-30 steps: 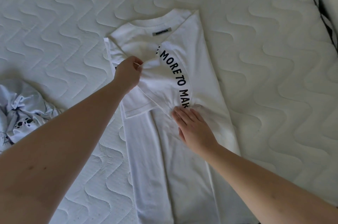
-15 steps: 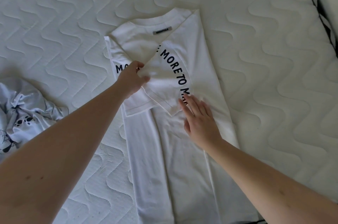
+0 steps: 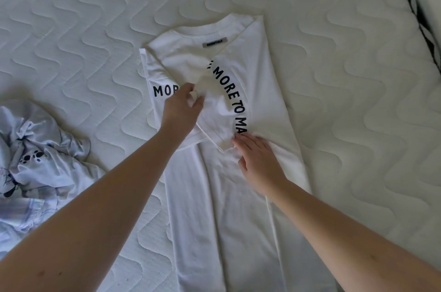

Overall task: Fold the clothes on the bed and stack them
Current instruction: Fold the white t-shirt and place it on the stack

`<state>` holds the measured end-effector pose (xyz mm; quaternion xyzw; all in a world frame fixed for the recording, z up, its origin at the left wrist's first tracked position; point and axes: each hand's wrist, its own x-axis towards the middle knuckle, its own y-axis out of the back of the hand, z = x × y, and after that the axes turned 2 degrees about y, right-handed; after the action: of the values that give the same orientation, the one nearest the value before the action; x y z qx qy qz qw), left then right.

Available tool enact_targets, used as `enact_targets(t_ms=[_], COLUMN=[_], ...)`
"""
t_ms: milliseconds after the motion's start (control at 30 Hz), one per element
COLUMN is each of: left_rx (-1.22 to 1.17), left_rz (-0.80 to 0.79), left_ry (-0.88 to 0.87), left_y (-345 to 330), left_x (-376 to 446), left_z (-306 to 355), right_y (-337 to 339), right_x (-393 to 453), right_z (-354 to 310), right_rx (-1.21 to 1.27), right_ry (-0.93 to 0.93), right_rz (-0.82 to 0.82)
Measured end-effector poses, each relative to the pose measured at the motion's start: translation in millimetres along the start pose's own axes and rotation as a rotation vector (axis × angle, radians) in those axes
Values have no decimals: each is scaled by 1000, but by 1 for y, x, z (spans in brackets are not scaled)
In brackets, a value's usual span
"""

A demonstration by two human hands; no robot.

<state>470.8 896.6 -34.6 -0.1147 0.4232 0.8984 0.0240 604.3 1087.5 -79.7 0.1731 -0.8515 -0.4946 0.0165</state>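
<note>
T-shirt lies flat; left hand pinches its folded sleeve (to tuck it), while right hand, fingers straight, pins the fold.

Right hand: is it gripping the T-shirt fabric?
No, the right hand lies flat with straight fingers on the white T-shirt; the left hand pinches the sleeve.

T-shirt: white knit cloth, matt and smooth, showing soft creases where the left hand is bunching it
Lettering: dark print, flat, looking faintly glossier than the cloth
Neck label: small grey woven tab
Mattress: off-white quilted fabric, matt, stitched in wavy padded ridges
Crumpled garment, left edge of frame: pale bluish thin cloth, heavily wrinkled, carrying dark printed marks
</note>
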Motion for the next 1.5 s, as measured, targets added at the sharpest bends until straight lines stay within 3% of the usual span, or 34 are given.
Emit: enact_targets(t_ms=[67,133,233,367,433,533,700,800,867,1033,1300,1500], left_rx=[126,170,66,91,102,51,-178,-181,-139,-65,-43,48], left_rz=[-42,-100,-181,-289,-343,-416,-211,-92,-69,-108,-199,-310], left_ry=[-216,-354,-425,-506,-537,-542,-346,-153,-84,-103,16,80], left_y=[-4,-12,-25,-48,-58,-65,-62,-65,-68,-80,-92,-92], left_x=[-13,-25,-37,-47,-52,-58,-47,-20,3,69,152,189], left_z=[10,21,35,46,48,43,34,39,46,79,124,149], right_y=[10,24,47,66,68,62,53,50,49,49,45,48], right_x=[7,18,41,66,69,64,48,41,39,30,22,20], right_z=[4,8,13,23,27,35,48,50,51,53,51,61], right_rx=[206,496,991,1268,1169,868,762,692,578,447,476,663], right_ry=[-60,-237,-599,-829,-861,-770,-781,-767,-736,-622,-639,-664], right_rz=[49,116,232,185,175,175,155,121,68,31,100,91])
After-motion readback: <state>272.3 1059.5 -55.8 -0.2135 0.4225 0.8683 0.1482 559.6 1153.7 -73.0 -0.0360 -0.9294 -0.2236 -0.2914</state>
